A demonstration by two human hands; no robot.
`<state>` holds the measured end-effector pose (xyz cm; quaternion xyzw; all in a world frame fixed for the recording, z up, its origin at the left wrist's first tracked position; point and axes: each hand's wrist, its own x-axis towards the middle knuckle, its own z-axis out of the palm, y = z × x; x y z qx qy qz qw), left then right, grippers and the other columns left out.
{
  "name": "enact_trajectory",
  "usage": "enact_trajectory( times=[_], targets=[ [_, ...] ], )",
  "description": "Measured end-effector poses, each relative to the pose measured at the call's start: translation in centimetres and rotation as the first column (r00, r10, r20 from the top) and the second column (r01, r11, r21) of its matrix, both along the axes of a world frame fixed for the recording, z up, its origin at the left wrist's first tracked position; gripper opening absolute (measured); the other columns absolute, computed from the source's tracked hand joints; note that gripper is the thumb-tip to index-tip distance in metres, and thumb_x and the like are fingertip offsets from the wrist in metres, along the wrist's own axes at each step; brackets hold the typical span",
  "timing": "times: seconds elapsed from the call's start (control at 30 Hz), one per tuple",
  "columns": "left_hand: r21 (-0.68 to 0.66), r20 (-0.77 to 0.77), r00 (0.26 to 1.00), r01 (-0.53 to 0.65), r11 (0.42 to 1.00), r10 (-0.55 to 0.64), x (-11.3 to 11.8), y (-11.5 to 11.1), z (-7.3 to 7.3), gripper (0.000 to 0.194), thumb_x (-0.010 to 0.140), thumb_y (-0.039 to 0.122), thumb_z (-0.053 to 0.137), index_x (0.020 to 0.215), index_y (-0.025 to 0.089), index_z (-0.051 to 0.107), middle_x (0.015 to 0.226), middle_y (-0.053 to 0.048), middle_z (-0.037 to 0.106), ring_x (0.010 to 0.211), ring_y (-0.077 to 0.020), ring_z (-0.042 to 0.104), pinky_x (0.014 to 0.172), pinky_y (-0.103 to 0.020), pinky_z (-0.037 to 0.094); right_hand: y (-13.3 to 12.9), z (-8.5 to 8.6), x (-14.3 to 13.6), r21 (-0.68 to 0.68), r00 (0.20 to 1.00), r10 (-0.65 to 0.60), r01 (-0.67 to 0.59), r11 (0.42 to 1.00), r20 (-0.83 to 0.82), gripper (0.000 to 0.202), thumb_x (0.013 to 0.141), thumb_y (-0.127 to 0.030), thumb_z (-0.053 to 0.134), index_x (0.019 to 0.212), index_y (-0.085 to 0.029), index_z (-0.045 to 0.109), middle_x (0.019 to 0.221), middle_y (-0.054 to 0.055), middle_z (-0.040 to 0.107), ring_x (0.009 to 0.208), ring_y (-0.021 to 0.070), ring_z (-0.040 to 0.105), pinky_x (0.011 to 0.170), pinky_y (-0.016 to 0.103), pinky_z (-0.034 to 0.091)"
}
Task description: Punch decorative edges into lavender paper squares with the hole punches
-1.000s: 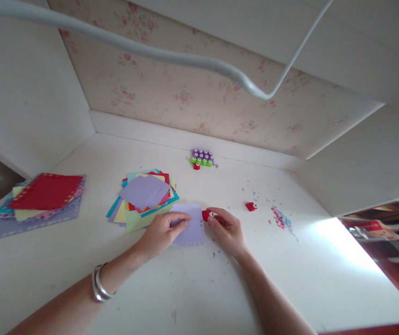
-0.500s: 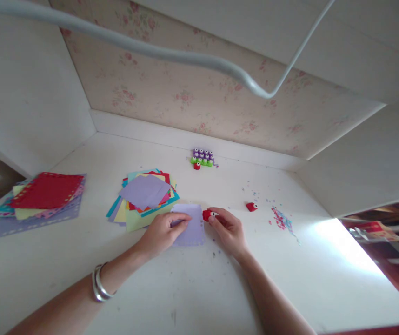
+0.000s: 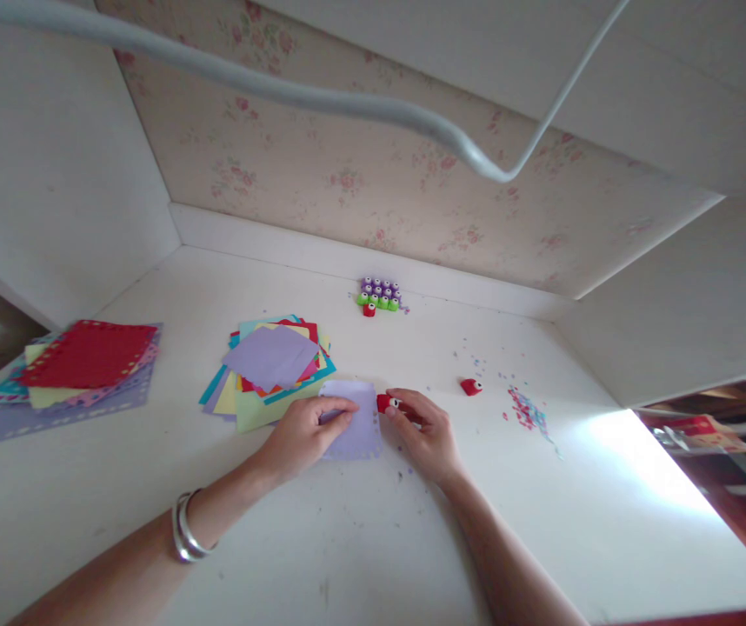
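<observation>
A lavender paper sheet (image 3: 363, 435) lies on the white table, with small holes punched along its edges. My left hand (image 3: 304, 435) pinches the sheet's left part between thumb and fingers. At the sheet's right edge is a small red punch (image 3: 384, 402) with a white and black top; my right hand (image 3: 423, 430) grips it between thumb and fingers. Small punched bits lie below and right of the sheet.
Left of the sheet is a pile of coloured papers (image 3: 272, 358); farther left, a stack of hole-edged sheets (image 3: 89, 355). Purple, green and red punches (image 3: 379, 294) stand near the back wall. Another red punch (image 3: 470, 387) and scattered confetti (image 3: 528, 410) lie at the right.
The red punch in my right hand has shifted very slightly left, and the lavender sheet's right edge has also moved a little left. My left hand looks unchanged.
</observation>
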<state>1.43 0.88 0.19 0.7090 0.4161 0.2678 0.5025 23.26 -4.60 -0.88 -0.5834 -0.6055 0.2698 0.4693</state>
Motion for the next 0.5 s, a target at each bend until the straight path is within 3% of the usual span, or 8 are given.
enact_trajectory(
  times=[0.5],
  targets=[
    [-0.042,0.044,0.999,0.015,0.999,-0.013,-0.06,-0.15,0.27,0.024,0.086,0.038,0.06,0.099,0.025,0.075,0.101,0.0,0.075,0.09,-0.0186,0.068,0.077,-0.026,0.051,0.01,0.15,-0.08,-0.016,1.0,0.011,-0.011,1.0,0.019,0.022,0.088,-0.034,0.064,0.106,-0.024,0.071,0.109,0.009,0.07,0.09,0.0199,0.069,0.074,0.032,0.058]
  ],
)
